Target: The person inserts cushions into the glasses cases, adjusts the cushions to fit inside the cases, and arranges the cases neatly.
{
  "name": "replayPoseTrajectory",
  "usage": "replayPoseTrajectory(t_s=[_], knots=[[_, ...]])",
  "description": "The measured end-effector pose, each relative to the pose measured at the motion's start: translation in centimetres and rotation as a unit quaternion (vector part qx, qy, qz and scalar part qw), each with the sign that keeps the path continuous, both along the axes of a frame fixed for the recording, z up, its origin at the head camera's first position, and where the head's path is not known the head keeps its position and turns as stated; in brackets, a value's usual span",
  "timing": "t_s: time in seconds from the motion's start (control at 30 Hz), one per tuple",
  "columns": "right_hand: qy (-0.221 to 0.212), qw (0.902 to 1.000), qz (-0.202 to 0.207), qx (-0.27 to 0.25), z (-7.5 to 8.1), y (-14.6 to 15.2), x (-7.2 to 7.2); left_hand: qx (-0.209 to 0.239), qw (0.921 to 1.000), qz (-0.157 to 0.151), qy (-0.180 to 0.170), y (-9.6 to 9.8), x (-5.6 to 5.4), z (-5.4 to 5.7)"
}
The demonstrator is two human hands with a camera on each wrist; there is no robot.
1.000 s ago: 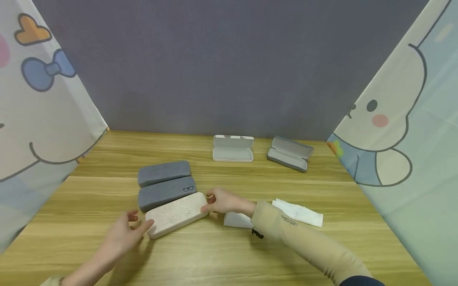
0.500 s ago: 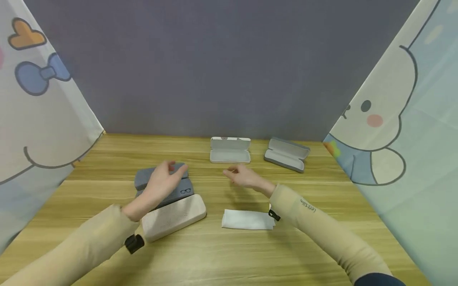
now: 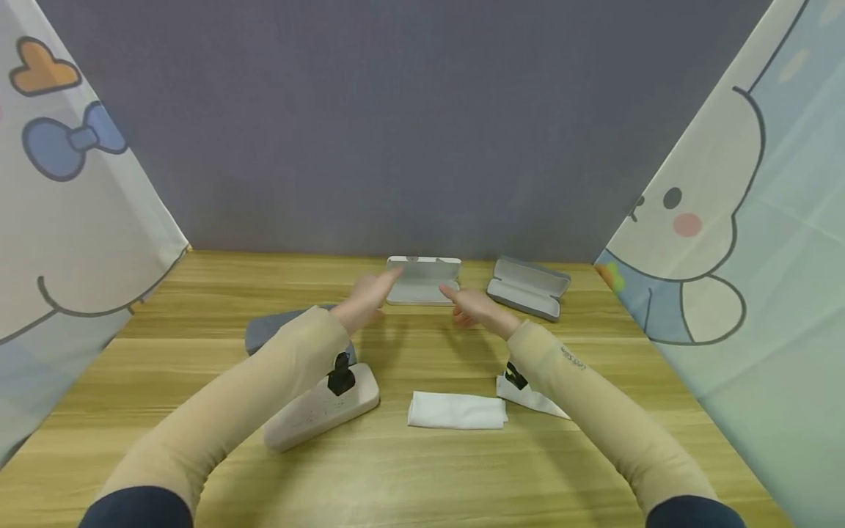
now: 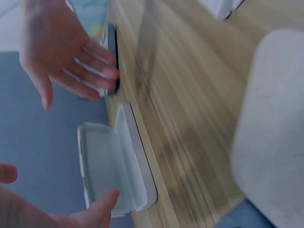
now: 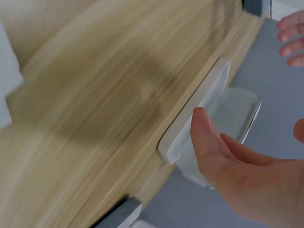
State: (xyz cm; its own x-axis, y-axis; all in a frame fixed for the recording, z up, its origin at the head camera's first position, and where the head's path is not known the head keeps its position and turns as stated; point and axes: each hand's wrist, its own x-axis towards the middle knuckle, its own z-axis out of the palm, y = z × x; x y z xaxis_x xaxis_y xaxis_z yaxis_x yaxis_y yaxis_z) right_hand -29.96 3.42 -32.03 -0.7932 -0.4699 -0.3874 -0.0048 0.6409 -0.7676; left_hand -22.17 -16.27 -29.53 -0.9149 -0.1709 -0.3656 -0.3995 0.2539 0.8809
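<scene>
A white glasses case [image 3: 425, 274] stands with its lid raised at the back of the table, its pale grey inside showing. My left hand [image 3: 367, 299] hovers just in front of its left end, thumb [image 4: 105, 204] extended and holding nothing. On the other side my right hand [image 3: 480, 309] is near the case's right end, its palm turned inward. The left wrist view shows that right hand [image 4: 61, 52] with fingers spread and nothing in it. Right of this case lies a grey glasses case [image 3: 528, 284], also lying open.
At the left a closed cream glasses case [image 3: 310, 416] lies in front of blue-grey closed cases [image 3: 267, 328], partly hidden by my left arm. Two folded white cloths, the nearer [image 3: 455, 411] in the middle and another [image 3: 528, 397] under my right forearm's view, lie on the wooden table [image 3: 422, 484].
My hands have left the cream case at the left and moved forward and right, to both sides of the open white case. The cases have stayed in place.
</scene>
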Motion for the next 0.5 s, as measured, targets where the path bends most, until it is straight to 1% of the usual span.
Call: replayPoseTrajectory(t_s=[0.1,0.17,0.3,0.43,0.5], knots=[[-0.015,0.9998,-0.013,-0.004,0.1,0.5,-1.1,0.016,0.9997,0.016,-0.004,-0.1,-1.5,-0.4],[-0.024,0.9993,-0.027,-0.011,0.0,0.7,-1.9,0.036,0.9989,0.028,-0.008,-0.2,-2.5,-0.8],[-0.031,0.9979,-0.056,-0.013,-0.2,0.5,-3.3,0.071,0.9957,0.053,-0.026,-0.6,-4.0,-1.6],[-0.039,0.9954,-0.087,-0.006,-0.5,0.0,-4.5,0.071,0.9942,0.07,-0.04,-0.9,-5.3,-2.3],[-0.043,0.9946,-0.094,-0.006,-0.7,-0.1,-4.9,0.069,0.993,0.087,-0.039,-1.0,-5.9,-2.8]])
